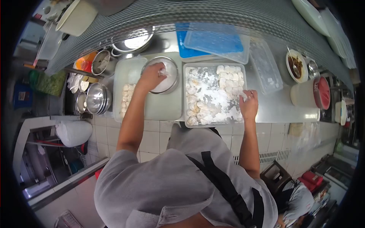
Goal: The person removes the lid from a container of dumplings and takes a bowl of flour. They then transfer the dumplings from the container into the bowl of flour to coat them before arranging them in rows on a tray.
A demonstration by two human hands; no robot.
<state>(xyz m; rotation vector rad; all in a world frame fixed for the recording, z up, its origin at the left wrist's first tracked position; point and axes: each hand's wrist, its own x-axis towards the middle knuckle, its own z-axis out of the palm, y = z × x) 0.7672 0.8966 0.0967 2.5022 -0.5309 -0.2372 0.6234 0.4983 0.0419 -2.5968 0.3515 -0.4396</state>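
My left hand (153, 77) is over a metal bowl (146, 67) of white powder (166, 79). Its fingers are bent together, with white on the fingertips; what they hold is hidden. At the right edge of a plastic tray (215, 125), my right hand (249, 104) has curled, whitened fingers around something pale that I cannot make out. The tray carries small powdered dough pieces (230, 80) in rows at upper right, more pieces (192, 108) down its left side, and loose white powder between them.
Under the bowl lies a pale board or tray (167, 110), with more dough pieces (127, 97) left of my forearm. Blue lids (213, 41) lie behind the tray. Stacked metal bowls (97, 98) stand left; a bowl with a spoon (296, 67) stands right. A mesh shelf (213, 13) hangs above.
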